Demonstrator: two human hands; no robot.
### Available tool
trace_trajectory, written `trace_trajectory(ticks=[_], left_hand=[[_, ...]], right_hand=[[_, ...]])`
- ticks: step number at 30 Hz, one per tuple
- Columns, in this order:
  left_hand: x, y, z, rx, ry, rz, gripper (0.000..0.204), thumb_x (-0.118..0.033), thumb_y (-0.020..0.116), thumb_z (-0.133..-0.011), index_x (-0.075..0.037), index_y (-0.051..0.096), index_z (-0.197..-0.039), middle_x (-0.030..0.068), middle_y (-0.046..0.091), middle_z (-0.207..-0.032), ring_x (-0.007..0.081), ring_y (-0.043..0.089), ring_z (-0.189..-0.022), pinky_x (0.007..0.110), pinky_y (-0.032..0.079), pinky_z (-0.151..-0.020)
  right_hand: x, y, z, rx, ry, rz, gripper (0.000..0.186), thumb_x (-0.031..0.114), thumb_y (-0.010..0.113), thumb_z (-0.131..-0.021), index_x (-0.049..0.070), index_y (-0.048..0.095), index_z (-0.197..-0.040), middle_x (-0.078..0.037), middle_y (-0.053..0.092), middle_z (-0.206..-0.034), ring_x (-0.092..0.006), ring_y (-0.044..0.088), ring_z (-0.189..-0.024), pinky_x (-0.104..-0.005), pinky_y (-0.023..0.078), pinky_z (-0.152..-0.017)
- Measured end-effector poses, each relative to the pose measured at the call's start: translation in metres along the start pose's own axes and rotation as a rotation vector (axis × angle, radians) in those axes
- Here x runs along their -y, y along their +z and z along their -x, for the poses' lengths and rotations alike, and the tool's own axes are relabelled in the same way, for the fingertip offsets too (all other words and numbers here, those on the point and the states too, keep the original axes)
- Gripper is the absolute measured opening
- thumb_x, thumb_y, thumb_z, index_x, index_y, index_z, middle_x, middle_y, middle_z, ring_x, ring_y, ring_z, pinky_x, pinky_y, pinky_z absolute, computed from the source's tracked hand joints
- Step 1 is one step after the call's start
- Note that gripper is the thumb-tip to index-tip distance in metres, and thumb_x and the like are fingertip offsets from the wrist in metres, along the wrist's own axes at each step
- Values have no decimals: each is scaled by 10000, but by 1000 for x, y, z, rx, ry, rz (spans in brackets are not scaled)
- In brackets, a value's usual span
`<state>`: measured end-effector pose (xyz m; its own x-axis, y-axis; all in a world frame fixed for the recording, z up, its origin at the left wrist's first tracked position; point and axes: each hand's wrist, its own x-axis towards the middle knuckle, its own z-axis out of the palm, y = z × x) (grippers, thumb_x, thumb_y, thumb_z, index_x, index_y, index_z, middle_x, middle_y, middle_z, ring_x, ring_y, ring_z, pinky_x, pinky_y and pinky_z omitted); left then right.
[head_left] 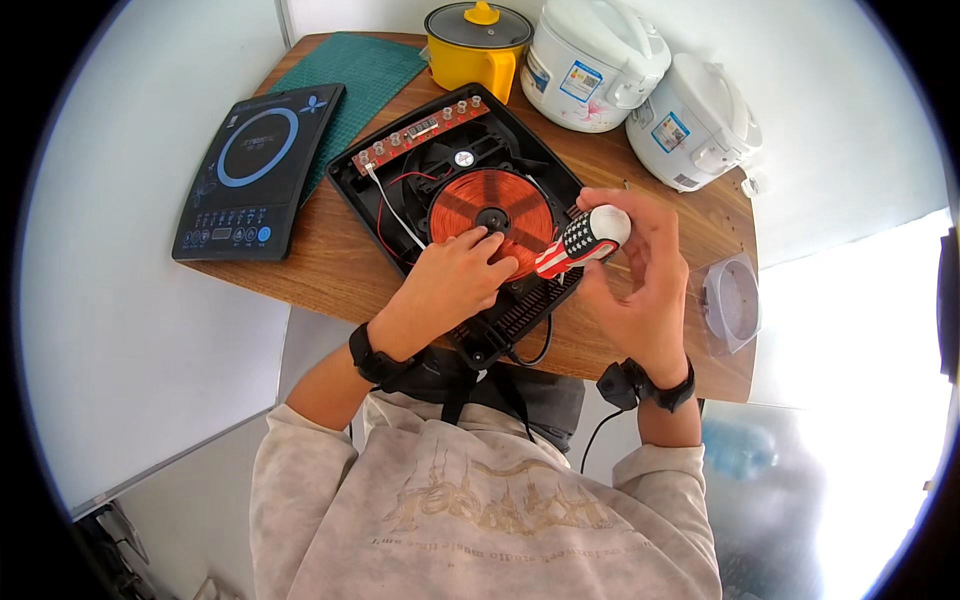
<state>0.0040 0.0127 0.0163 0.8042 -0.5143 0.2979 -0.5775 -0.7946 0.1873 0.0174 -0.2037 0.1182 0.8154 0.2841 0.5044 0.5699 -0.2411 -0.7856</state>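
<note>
An opened induction cooker base (pixel 545 165) lies tilted on the table, its black shell exposing a round copper coil (pixel 465 195) and a red circuit board (pixel 420 130) along the far edge. My left hand (pixel 455 275) rests on the near part of the coil, fingers apart, with fingertips close to its centre. In my right hand (pixel 645 280) is a screwdriver (pixel 580 245) with a red, white and black star-patterned handle. It hangs over the shell's right side, and its tip is mostly hidden behind the handle.
The cooker's black glass top panel (pixel 255 170) lies left, partly on a green cutting mat (pixel 350 70). A yellow pot (pixel 465 60) and two white rice cookers (pixel 590 70) stand at the back. A clear plastic tray (pixel 732 300) sits at the table's right edge.
</note>
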Motion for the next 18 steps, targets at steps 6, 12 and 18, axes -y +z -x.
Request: trace_trajectory(ticks=[6,12,18], left_hand=[[0,0,1,5,0,0,414,-238,837,-754,-145,630,-1101,108,642,-1302,291,637,-1230,386,605,-846],[-1,3,2,13,-14,-2,385,-236,816,-777,-136,635,-1102,127,643,-1318,318,629,-1264,408,593,-908],[0,3,1,22,-9,-11,391,-239,822,-775,-139,639,-1106,129,641,-1324,318,629,-1264,408,593,-908]], right_hand=[[-1,-7,-2,103,-169,281,532,-42,752,-755,39,622,-1265,-178,645,-1261,-321,674,-1048,-368,553,-896],[-8,-3,-2,33,-122,151,519,-34,789,-750,60,655,-1242,-149,644,-1215,-311,669,-1035,-361,553,-879],[-5,-5,0,40,-131,211,510,-23,805,-751,57,658,-1233,-145,636,-1213,-317,671,-1027,-367,553,-890]])
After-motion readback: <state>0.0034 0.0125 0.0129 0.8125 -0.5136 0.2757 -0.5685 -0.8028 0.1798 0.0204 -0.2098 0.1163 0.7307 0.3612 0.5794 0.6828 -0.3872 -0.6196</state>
